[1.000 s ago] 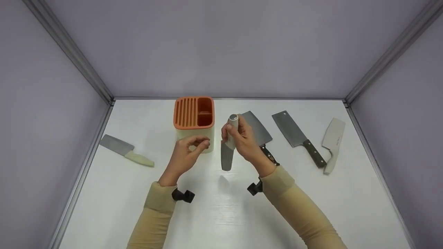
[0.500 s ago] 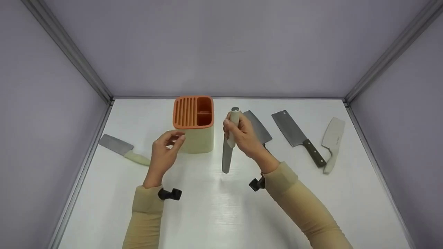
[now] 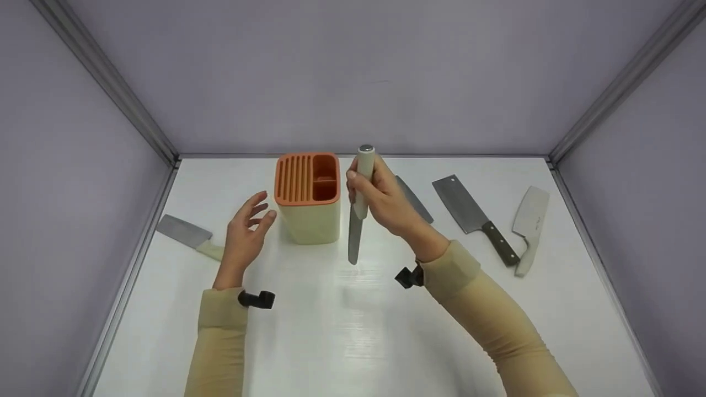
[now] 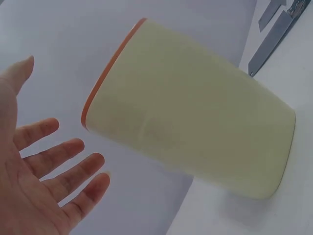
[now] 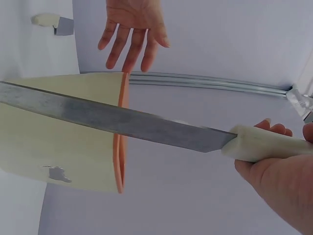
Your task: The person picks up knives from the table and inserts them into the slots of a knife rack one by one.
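Observation:
My right hand [image 3: 386, 198] grips the pale handle of a kitchen knife [image 5: 146, 128], its blade pointing down, just right of the knife block [image 3: 311, 226]. The block is cream-coloured with an orange top of slots and two square compartments. Left of the block, my left hand [image 3: 245, 237] is held with its fingers spread, touching nothing. In the left wrist view, the fingers [image 4: 73, 181] lie apart from the block's wall. No knife stands in the block's slots.
A small cleaver with a pale green handle [image 3: 185, 230] lies at the left. To the right lie a partly hidden cleaver [image 3: 413, 199], a dark-handled cleaver [image 3: 466, 207] and a pale-handled knife [image 3: 530, 220]. Walls enclose the white table [image 3: 331, 331].
My left hand has moved left, away from the front of the block, and its fingers have spread. The right hand has raised the knife and shifted it slightly toward the block.

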A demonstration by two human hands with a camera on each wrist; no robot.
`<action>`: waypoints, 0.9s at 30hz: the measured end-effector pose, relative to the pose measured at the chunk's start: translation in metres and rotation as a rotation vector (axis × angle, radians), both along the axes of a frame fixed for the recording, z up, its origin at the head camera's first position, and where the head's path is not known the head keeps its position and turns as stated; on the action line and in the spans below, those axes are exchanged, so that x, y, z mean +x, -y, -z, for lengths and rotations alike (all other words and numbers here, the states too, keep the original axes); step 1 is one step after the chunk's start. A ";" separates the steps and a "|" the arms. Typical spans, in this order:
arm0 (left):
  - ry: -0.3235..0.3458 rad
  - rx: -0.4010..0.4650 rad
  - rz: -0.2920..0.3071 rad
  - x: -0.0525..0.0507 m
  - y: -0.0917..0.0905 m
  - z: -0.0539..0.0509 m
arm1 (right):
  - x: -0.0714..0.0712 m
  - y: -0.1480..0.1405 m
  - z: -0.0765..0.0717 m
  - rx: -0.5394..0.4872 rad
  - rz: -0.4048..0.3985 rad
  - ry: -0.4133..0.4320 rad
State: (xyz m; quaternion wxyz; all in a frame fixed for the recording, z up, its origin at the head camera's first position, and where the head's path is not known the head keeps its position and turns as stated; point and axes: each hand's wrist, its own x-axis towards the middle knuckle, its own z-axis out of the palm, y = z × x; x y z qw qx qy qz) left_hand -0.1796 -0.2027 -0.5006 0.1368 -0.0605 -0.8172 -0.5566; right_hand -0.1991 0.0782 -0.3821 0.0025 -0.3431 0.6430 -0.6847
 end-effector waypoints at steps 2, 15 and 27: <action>0.002 -0.006 0.010 -0.004 0.004 0.001 | 0.000 0.002 -0.008 0.002 -0.010 -0.005; 0.063 -0.063 0.010 -0.023 0.012 0.001 | -0.009 0.017 -0.060 -0.057 -0.027 -0.039; 0.076 -0.075 -0.008 -0.036 0.011 -0.001 | -0.025 0.032 -0.084 -0.158 0.047 -0.088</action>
